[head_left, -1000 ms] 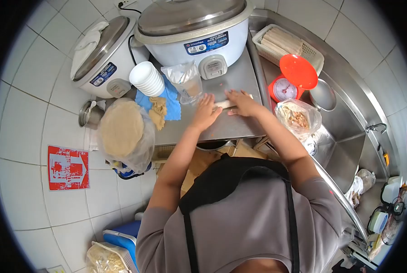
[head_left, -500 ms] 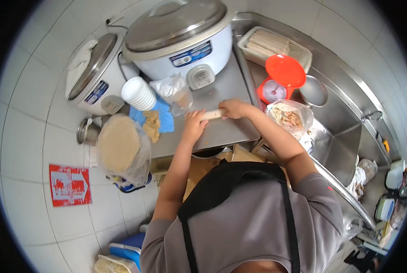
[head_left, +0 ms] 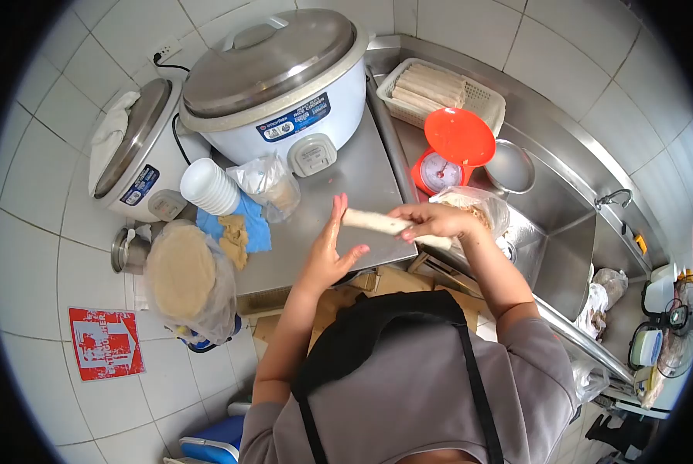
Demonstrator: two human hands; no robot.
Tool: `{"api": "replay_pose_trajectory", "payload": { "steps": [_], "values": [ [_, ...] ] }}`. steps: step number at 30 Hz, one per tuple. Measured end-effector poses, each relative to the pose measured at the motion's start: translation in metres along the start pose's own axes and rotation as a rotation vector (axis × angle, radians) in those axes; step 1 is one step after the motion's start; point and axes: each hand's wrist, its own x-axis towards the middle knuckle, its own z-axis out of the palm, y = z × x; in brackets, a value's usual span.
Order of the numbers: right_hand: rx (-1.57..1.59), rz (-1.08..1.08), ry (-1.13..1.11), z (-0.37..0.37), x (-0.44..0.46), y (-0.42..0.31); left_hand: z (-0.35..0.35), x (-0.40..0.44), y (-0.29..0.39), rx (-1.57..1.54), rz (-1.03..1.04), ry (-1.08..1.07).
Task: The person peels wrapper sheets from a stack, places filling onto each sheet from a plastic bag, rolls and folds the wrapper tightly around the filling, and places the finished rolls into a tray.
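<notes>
A long pale rolled wrapper, like an uncooked spring roll (head_left: 373,221), is held above the front edge of the steel counter (head_left: 346,185). My right hand (head_left: 439,222) grips its right part from above, and its far end shows below the fingers. At the left end of the roll, my left hand (head_left: 329,251) is open, fingers upright and thumb apart, touching or nearly touching the tip. Just beyond my right wrist sits a clear plastic bag of filling (head_left: 495,210), partly hidden by that hand.
A red kitchen scale (head_left: 441,172) stands near a basket (head_left: 489,108) of similar rolls and a metal bowl (head_left: 511,168). Rice cookers (head_left: 292,124) occupy the back left. White cups (head_left: 209,187), a blue cloth (head_left: 252,224) and a bagged stack of round wrappers (head_left: 180,267) are at left.
The roll has been lifted off the counter, closer to my body. My left hand has opened from it, while my right hand keeps its grip. The whole view has shifted slightly.
</notes>
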Motion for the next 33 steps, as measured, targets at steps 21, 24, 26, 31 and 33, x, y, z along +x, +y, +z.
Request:
{"api": "replay_pose_trajectory", "payload": {
  "steps": [21, 24, 26, 31, 33],
  "values": [
    [-1.260, 0.519, 0.704, -0.366, 0.127, -0.001, -0.037, -0.173, 0.016, 0.315, -0.613, 0.755],
    [-1.352, 0.572, 0.681, -0.373, 0.135, 0.017, -0.037, -0.189, 0.028, 0.376, -0.701, 0.845],
    [-1.411, 0.614, 0.751, -0.381, 0.142, 0.031, -0.039, -0.198, 0.032, 0.400, -0.705, 0.885],
    [-1.801, 0.516, 0.324, -0.416, 0.142, 0.034, -0.058, -0.202, 0.038, 0.463, -0.635, 0.923],
    [-1.427, 0.355, 0.497, -0.415, 0.137, 0.016, -0.079, -0.202, 0.035, 0.588, -0.610, 0.930]
  ]
}}
